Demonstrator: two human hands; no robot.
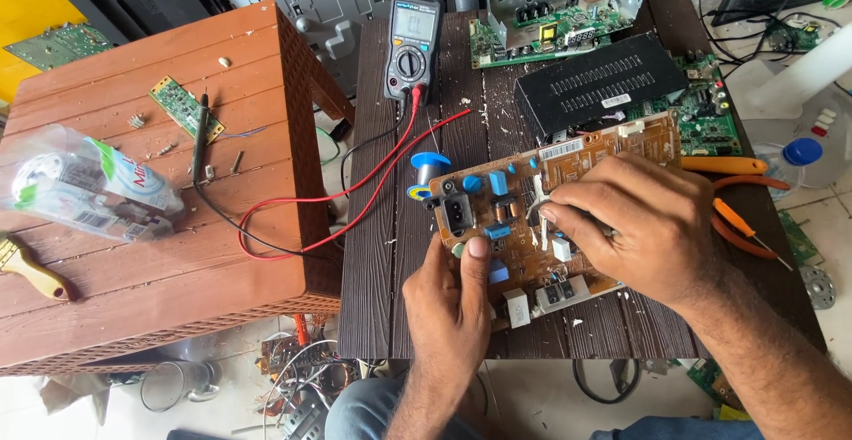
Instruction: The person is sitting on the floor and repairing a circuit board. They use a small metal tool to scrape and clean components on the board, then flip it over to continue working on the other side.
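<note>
Resting under both hands: brown circuit board [524, 227], left hand [453, 293] gripping edge.

Brown circuit board [532, 218] near the middle of a dark slatted table [382, 253], left hand [453, 302] gripping its near left edge, thumb on top, right hand [635, 222] pressed over its right half, multimeter [412, 45] far behind, red and black leads [355, 200] trailing left, orange-handled pliers [741, 218] just right.

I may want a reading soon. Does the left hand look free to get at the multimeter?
Probably not right away: the left hand is pressed on the brown circuit board, steadying it. The multimeter lies uncovered farther up the dark table, with only its leads between.
</note>
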